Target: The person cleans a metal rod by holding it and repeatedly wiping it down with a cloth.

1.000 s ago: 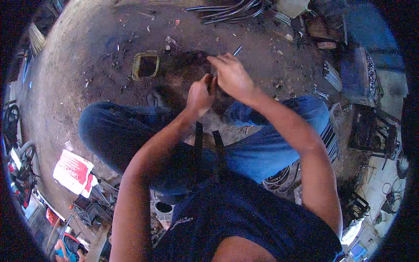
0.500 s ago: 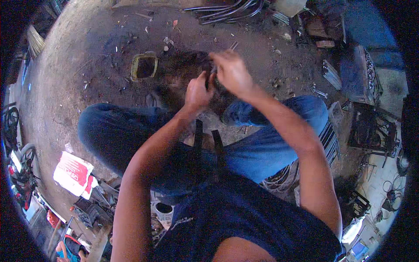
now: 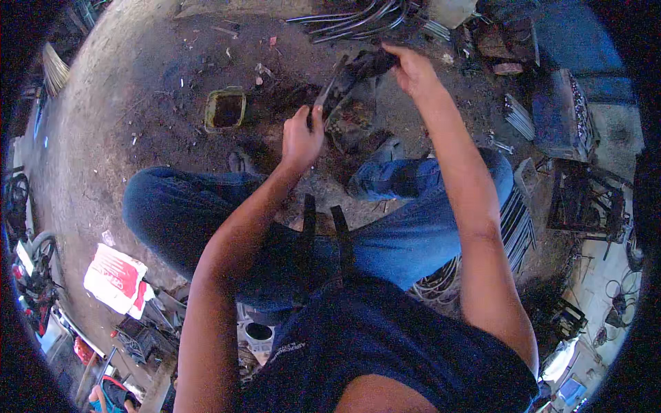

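Observation:
My left hand is closed around the lower end of a slim greyish bar, which slants up and away to the right. My right hand, farther out and to the right, grips one end of a dark, limp, rag-like piece. That piece stretches from my right fingers toward the upper part of the bar. Whether it wraps the bar or only lies against it, I cannot tell. Between my knees the ground is dark and cluttered.
A square container with a yellowish rim stands on the ground to the left. Bent metal tubes lie at the far side. Bundled rods and a wrench lie to the right. A red-and-white sack is at the left.
My right hand has moved away from the left, outward and to the right, drawing the dark rag-like piece out. My left hand has shifted slightly left and nearer to me.

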Demonstrator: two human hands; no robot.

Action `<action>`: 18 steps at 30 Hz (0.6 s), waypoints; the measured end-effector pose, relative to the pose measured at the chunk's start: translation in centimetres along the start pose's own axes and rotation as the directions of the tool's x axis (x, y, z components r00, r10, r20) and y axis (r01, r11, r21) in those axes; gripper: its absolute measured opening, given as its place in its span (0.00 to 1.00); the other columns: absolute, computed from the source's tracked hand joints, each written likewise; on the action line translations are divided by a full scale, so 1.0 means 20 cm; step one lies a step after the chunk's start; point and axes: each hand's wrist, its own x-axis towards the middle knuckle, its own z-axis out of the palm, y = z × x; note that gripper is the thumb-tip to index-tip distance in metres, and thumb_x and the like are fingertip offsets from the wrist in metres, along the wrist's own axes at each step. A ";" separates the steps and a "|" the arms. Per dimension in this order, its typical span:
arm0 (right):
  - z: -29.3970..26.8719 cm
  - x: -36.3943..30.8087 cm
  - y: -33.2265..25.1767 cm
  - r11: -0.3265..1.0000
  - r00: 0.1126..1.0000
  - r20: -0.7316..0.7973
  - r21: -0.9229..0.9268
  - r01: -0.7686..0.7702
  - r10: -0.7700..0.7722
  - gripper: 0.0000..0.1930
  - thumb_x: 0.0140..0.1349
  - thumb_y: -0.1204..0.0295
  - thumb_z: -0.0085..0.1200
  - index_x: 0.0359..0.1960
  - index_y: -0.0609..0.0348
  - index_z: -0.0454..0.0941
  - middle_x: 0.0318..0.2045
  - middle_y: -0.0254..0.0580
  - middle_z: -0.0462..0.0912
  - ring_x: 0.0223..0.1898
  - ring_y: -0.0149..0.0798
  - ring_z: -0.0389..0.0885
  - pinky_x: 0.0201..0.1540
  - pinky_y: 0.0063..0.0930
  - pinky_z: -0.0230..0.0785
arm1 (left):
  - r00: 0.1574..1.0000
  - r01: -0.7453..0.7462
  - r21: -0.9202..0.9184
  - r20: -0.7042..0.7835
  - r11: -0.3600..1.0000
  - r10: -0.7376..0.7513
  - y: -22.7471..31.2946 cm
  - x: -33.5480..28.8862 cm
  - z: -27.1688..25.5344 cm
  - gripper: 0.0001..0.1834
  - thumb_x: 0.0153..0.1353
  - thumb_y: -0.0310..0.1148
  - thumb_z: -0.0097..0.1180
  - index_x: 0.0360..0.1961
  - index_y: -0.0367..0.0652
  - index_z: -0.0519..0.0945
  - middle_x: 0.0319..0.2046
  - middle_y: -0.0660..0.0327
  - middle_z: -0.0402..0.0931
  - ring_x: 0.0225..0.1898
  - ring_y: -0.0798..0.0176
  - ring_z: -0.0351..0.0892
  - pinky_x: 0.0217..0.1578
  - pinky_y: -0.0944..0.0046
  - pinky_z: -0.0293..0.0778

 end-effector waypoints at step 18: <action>0.33 -0.37 0.26 0.353 0.542 0.186 -0.582 0.732 -0.819 0.10 0.51 0.71 0.62 0.33 0.62 0.80 0.38 0.48 0.77 0.40 0.42 0.75 0.42 0.30 0.69 | 0.938 0.235 -0.005 0.264 0.972 -0.225 0.10 0.02 -0.05 0.22 0.63 0.42 0.48 0.46 0.30 0.75 0.45 0.41 0.74 0.49 0.43 0.73 0.51 0.53 0.67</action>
